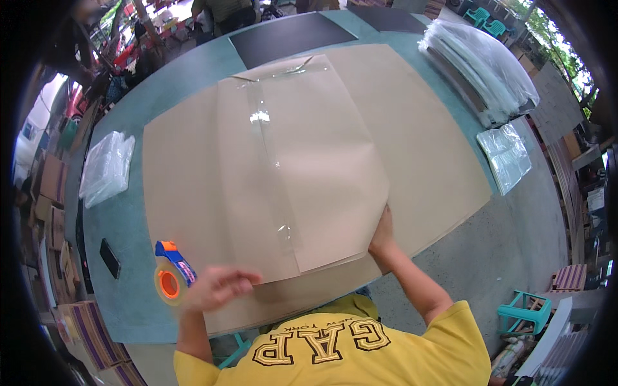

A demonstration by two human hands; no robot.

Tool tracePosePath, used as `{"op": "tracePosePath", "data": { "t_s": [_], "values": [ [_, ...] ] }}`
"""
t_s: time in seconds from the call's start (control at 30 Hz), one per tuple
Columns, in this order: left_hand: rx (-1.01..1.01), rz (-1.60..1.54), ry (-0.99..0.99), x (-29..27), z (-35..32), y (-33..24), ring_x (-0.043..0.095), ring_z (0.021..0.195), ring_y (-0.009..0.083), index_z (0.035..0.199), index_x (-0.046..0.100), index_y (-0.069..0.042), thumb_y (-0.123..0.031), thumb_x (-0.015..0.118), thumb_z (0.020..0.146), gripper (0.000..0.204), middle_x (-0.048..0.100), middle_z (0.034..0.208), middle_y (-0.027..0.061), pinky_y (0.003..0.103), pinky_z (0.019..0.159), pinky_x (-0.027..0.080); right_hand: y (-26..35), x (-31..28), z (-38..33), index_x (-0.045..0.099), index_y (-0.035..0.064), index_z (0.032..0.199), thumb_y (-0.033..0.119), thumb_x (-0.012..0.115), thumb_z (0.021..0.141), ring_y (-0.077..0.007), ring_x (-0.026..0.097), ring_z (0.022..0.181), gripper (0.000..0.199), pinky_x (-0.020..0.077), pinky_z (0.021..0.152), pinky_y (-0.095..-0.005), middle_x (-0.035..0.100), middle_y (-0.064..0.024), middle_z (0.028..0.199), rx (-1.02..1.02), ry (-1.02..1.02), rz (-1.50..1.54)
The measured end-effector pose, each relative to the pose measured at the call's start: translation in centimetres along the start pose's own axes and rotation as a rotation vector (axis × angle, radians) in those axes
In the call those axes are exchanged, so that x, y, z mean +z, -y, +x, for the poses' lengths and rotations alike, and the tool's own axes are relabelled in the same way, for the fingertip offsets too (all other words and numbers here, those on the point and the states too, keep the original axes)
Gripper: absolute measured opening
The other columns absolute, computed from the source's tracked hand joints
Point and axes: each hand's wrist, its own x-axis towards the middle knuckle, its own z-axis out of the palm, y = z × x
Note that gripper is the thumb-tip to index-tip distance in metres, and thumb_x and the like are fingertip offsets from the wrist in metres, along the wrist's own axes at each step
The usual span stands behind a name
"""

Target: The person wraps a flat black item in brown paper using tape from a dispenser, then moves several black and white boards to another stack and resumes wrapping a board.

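A large folded sheet of brown kraft paper (328,135) lies before me, with a strip of clear tape down its seam and more tape across its far end. Its right side bulges upward. My right hand (382,237) grips that right edge near the front, its fingers partly hidden under the paper. My left hand (222,287), smeared by motion, hovers at the near left corner of the folded paper; I cannot make out anything in it. Close beside it, to the left, a blue and orange tape dispenser (172,273) with a roll of tape lies on the table.
Flat brown sheets (431,141) lie beneath on the green table (122,257). A phone (110,258) and clear plastic bags (108,167) are on the left. Plastic-wrapped goods (479,71) and a plastic packet (505,157) sit right; dark sheets (293,37) lie far. A green stool (524,312) stands right.
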Motion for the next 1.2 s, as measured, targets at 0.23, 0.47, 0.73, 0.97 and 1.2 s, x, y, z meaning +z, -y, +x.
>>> {"op": "tracePosePath", "data": {
  "t_s": [0.23, 0.47, 0.73, 0.97, 1.2],
  "values": [
    [0.217, 0.300, -0.555, -9.9, 16.9, 3.8, 0.056, 0.094, 0.0196, 0.103, 0.057, 0.001, -0.021, 0.056, 0.083, 0.030, 0.060, 0.100, 0.0108, 0.030, 0.084, 0.042, 8.4, 8.9, -5.1, 0.050, 0.0100, 0.117, 0.042, 0.052, 0.076, -0.0319, 0.041, 0.115, 0.052, 0.0288, 0.097, -0.0439, 0.048, -0.0141, 0.121, 0.032, 0.311, -0.139],
    [0.360, 0.756, -0.815, -5.3, 25.8, 6.3, 0.046, 0.105, 0.0295, 0.093, 0.057, -0.003, -0.022, 0.057, 0.078, 0.025, 0.051, 0.108, 0.0139, 0.040, 0.091, 0.036, 18.5, 15.6, -6.6, 0.034, 0.0031, 0.129, 0.050, 0.049, 0.079, -0.0343, 0.029, 0.123, 0.070, 0.0212, 0.103, -0.0409, 0.034, -0.0204, 0.131, 0.132, 0.622, 0.111],
    [0.436, 0.560, -0.827, -6.0, 22.6, 7.2, 0.047, 0.106, 0.0303, 0.094, 0.058, -0.002, -0.018, 0.056, 0.079, 0.022, 0.053, 0.109, 0.0136, 0.039, 0.090, 0.038, 12.9, 15.1, -6.0, 0.036, 0.0039, 0.127, 0.041, 0.044, 0.086, -0.0322, 0.033, 0.120, 0.056, 0.0248, 0.101, -0.0396, 0.037, -0.0171, 0.129, 0.230, 0.336, 0.216],
    [0.370, 0.531, -0.826, -0.6, 5.2, 14.3, 0.053, 0.098, 0.0300, 0.094, 0.057, 0.000, -0.009, 0.060, 0.077, 0.019, 0.054, 0.106, 0.0176, 0.035, 0.081, 0.045, 7.6, 10.8, -2.0, 0.040, 0.0038, 0.124, 0.034, 0.045, 0.086, -0.0303, 0.038, 0.116, 0.049, 0.0295, 0.097, -0.0383, 0.041, -0.0153, 0.126, 0.112, 0.259, 0.047],
    [0.141, 1.001, -0.680, 7.4, 5.2, 12.8, 0.033, 0.120, 0.0318, 0.115, 0.048, -0.001, -0.044, 0.052, 0.079, 0.056, 0.045, 0.121, 0.0159, 0.045, 0.101, 0.022, 6.0, 9.3, -1.3, 0.044, 0.0038, 0.121, 0.028, 0.046, 0.087, -0.0283, 0.043, 0.112, 0.041, 0.0342, 0.094, -0.0370, 0.045, -0.0134, 0.123, -0.064, 0.284, -0.058]
  ]
}}
